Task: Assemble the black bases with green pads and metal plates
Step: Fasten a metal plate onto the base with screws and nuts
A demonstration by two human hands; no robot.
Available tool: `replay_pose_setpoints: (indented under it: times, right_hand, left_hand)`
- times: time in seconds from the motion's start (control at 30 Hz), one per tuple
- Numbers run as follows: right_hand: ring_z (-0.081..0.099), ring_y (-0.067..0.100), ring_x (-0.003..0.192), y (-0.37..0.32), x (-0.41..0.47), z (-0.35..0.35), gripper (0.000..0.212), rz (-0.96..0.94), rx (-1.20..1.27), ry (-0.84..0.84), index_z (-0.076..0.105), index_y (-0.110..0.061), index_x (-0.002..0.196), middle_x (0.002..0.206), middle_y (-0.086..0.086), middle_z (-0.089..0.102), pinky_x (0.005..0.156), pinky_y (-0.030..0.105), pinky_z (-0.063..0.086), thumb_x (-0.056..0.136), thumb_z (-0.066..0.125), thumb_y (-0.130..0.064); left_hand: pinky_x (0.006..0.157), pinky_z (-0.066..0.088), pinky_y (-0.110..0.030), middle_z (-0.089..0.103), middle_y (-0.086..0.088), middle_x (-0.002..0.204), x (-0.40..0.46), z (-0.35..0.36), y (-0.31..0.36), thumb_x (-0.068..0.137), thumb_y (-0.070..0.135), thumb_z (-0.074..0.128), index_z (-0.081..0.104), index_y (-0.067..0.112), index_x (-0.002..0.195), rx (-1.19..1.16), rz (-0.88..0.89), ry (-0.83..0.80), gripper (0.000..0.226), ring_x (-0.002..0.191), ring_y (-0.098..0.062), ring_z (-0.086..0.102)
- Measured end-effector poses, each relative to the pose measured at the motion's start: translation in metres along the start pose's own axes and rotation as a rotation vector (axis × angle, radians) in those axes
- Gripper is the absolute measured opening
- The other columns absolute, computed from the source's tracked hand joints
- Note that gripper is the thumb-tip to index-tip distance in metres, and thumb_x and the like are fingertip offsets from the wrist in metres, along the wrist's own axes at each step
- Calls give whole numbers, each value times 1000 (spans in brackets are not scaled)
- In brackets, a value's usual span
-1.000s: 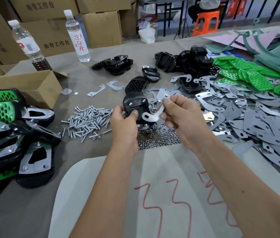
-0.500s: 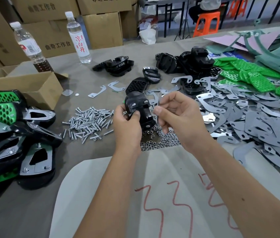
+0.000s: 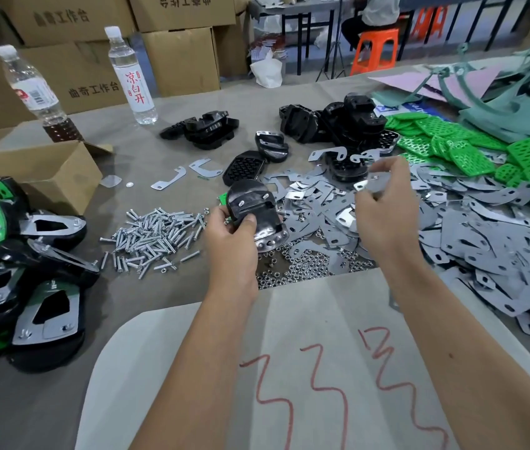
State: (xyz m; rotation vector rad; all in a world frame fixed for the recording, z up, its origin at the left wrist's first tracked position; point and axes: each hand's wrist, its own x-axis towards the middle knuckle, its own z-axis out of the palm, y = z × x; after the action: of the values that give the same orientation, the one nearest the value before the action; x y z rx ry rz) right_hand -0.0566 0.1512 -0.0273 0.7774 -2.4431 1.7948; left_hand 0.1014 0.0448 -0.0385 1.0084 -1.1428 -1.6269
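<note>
The left hand (image 3: 231, 237) grips 1 black base (image 3: 253, 212) above the table (image 3: 159, 147); right-hand fingers (image 3: 367, 190) pinch a metal plate (image 3: 372, 183) (slightly blurred). I'd line its holes up squarely before seating it.

— What covers the grey cloth-covered table (image 3: 172, 105)?

— A heap of silver screws (image 3: 156, 237), small steel nuts (image 3: 305, 269), flat grey metal plates (image 3: 484, 241), perforated green plastic pads (image 3: 451, 141) and loose black plastic bases (image 3: 338, 121).

— And left?

— A brown cardboard box (image 3: 39, 170), two clear bottles (image 3: 132, 79) (one holding dark liquid), stacked assembled pieces (image 3: 23, 271).
</note>
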Motion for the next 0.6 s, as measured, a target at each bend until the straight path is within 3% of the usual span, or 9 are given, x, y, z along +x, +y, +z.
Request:
replay_pose_setpoints:
  times: [0.1, 0.2, 0.3, 0.47, 0.6]
  right_hand:
    - [53, 22, 73, 11, 12, -12, 35, -17, -597, 41, 56, -19, 113, 78, -1, 61, 67, 32, 36, 92, 69, -43]
    - [52, 26, 72, 9, 17, -9, 47, 75, -796, -8, 63, -16, 88, 66, -3, 54, 65, 32, 33, 84, 74, -62]
    - [58, 29, 70, 9, 20, -9, 46, 66, -806, -39, 64, -14, 76, 72, 4, 63, 63, 32, 36, 85, 77, -57]
    - [55, 26, 80, 11, 20, -16, 25, -30, -632, 31, 65, -16, 84, 96, 7, 70, 70, 34, 39, 96, 73, -36]
    - [50, 17, 71, -3, 6, -12, 21, -206, -344, 103, 72, -13, 90, 79, 2, 63, 65, 30, 32, 103, 62, -27]
  left_hand:
    - [92, 56, -66, 77, -6, 96, -1, 1, 0, 95, -4, 59, 65, 21, 98, 4, -7, -10, 26, 101, -41, 73]
    - [91, 56, -68, 76, -17, 106, -2, 1, 0, 97, -4, 57, 63, 20, 98, -10, -18, -17, 25, 102, -43, 73]
    - [91, 55, -68, 75, -20, 107, -3, 1, 1, 97, -5, 56, 62, 18, 96, -24, -21, -23, 24, 103, -45, 72]
    - [91, 56, -67, 74, -21, 110, -4, 2, 3, 98, -5, 55, 63, 17, 98, -31, -39, -26, 23, 104, -45, 72]
    - [93, 56, -66, 74, -20, 110, -3, 0, 3, 98, -6, 55, 63, 16, 98, -40, -54, -24, 23, 105, -45, 71]
